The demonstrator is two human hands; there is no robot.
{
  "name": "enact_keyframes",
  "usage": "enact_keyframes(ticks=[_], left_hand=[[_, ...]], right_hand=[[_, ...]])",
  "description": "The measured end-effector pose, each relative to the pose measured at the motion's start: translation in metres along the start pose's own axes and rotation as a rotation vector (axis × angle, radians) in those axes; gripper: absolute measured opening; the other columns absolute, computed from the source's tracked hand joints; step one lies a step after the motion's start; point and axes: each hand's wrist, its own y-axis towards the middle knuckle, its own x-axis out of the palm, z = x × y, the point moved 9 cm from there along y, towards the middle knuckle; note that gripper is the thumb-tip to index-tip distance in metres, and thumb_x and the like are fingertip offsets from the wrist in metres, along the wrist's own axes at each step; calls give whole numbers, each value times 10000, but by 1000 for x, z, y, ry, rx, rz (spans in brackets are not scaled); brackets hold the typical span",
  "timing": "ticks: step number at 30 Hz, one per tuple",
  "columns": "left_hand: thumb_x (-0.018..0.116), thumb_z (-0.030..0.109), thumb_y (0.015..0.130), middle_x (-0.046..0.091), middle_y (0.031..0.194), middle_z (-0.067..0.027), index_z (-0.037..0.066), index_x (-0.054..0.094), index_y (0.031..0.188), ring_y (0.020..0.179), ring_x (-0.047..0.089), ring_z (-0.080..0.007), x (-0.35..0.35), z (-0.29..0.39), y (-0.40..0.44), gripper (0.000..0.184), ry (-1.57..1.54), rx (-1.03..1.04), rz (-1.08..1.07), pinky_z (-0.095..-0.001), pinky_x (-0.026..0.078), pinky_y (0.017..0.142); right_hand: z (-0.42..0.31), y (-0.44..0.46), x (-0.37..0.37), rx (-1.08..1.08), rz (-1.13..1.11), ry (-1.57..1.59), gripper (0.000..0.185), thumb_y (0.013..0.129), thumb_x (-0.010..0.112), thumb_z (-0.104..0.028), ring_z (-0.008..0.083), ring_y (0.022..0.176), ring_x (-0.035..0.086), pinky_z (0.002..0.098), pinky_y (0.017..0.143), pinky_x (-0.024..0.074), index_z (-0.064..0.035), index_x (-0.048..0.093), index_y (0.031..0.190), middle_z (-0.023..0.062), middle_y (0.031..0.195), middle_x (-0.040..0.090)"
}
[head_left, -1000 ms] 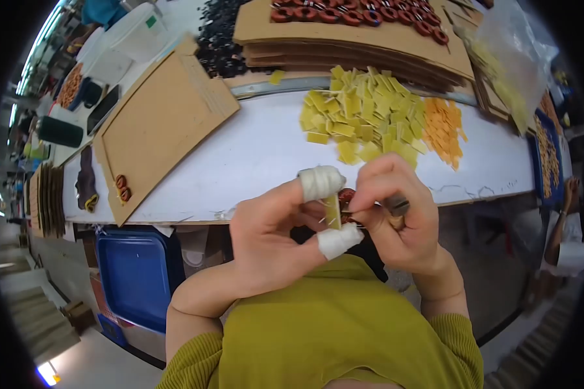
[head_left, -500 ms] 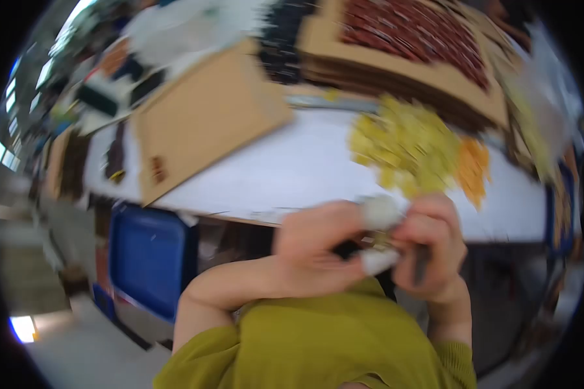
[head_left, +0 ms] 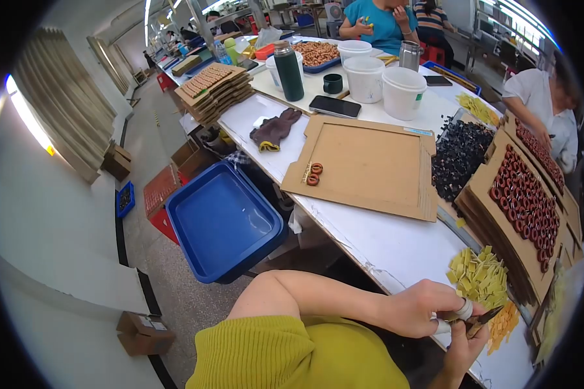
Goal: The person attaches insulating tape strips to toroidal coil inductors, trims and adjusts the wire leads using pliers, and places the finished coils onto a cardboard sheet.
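Observation:
My left hand [head_left: 418,310], with white wraps on its thumb and a finger, is closed in a pinch; what lies between its fingertips is too hidden to name. Against it, my right hand [head_left: 462,350] is closed on a dark pointed tool [head_left: 490,315], whose tip points to the right. Both hands meet at the table's front edge, just before a heap of small yellow pieces [head_left: 477,275] and a smaller heap of orange pieces [head_left: 503,327]. Further left lies a cardboard tray [head_left: 376,162] with two red-brown rings [head_left: 313,174] near its left edge.
Stacked cardboard trays of dark red rings [head_left: 525,201] stand at right, beside black pieces [head_left: 461,152]. White buckets [head_left: 402,94], a green bottle [head_left: 288,74], a phone [head_left: 335,107] and a glove [head_left: 276,129] lie beyond. A blue tub [head_left: 224,220] is at left; co-workers sit across.
My view has swung left, so the table and hands now appear further right and the aisle shows. The hands stay together, and the dark tool's tip now points right.

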Motion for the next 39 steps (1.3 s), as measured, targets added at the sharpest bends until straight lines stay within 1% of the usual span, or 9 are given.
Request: enact_keyframes(ticks=[4, 11, 17, 20, 21, 25, 26, 28, 39], left_hand=[[705, -36, 678, 557, 704, -104, 10, 594, 918, 618, 571, -258, -1, 2, -1, 269, -4, -40, 3, -322, 457, 538], [724, 52, 719, 618, 796, -60, 37, 630, 1075, 616, 527, -80, 7, -31, -4, 368, -97, -306, 20, -230, 476, 553], [738, 76, 713, 606, 746, -40, 53, 635, 1052, 617, 525, -57, 16, -60, -10, 355, -235, -496, 82, -210, 472, 574], [751, 167, 711, 634, 779, -65, 82, 619, 1095, 657, 597, -120, 9, -76, -12, 415, 38, -520, 5, -266, 511, 627], [736, 167, 725, 651, 835, -78, 94, 613, 1098, 683, 622, -148, 10, -79, -12, 399, 103, -526, -43, -291, 526, 655], [769, 119, 664, 612, 803, -85, 41, 618, 948, 693, 588, -235, 12, -72, -10, 331, 385, -324, -123, -322, 491, 581], [761, 85, 613, 588, 811, -89, 27, 603, 891, 748, 552, -269, 14, -77, -15, 325, 447, -253, -116, -344, 471, 622], [747, 66, 574, 564, 823, -94, 22, 574, 830, 782, 527, -284, 18, -74, -16, 312, 618, -130, -163, -361, 455, 662], [772, 104, 577, 523, 914, -108, 5, 555, 890, 806, 484, -294, 24, -85, -25, 394, 654, -175, -251, -363, 447, 665]], right_hand=[[-1, -3, 3, 21, 54, -44, 288, 881, 573, -90, 150, 890, 567, 271, 812, 447, 69, 499, 1109, 93, 965, 591], [5, 9, 2, 137, 50, -59, 192, 887, 520, -22, 113, 803, 513, 247, 746, 422, 56, 512, 1062, 61, 896, 557], [20, 21, -5, 228, 20, -42, 210, 870, 523, -9, 109, 834, 530, 245, 744, 433, 48, 526, 1072, 73, 950, 580], [18, 30, -5, 371, 21, -197, 187, 860, 559, -52, 114, 814, 567, 260, 702, 458, 41, 565, 1022, 52, 867, 611], [7, 37, -1, 261, -44, -352, 184, 862, 573, -91, 109, 750, 558, 261, 659, 452, 45, 581, 986, 62, 823, 620], [1, 35, 5, 76, -122, -676, 176, 810, 623, -150, 379, 729, 555, 425, 640, 430, 12, 579, 860, 196, 797, 575], [10, 33, 5, 89, -136, -696, 185, 819, 624, -116, 311, 692, 558, 361, 597, 417, 26, 589, 931, 164, 771, 561], [18, 30, 8, 58, -172, -856, 200, 808, 627, -110, 345, 713, 567, 379, 607, 428, 32, 588, 943, 171, 793, 572], [14, 14, -5, 82, -203, -1098, 174, 775, 642, -88, 339, 744, 565, 409, 621, 451, -1, 544, 889, 143, 795, 562]])
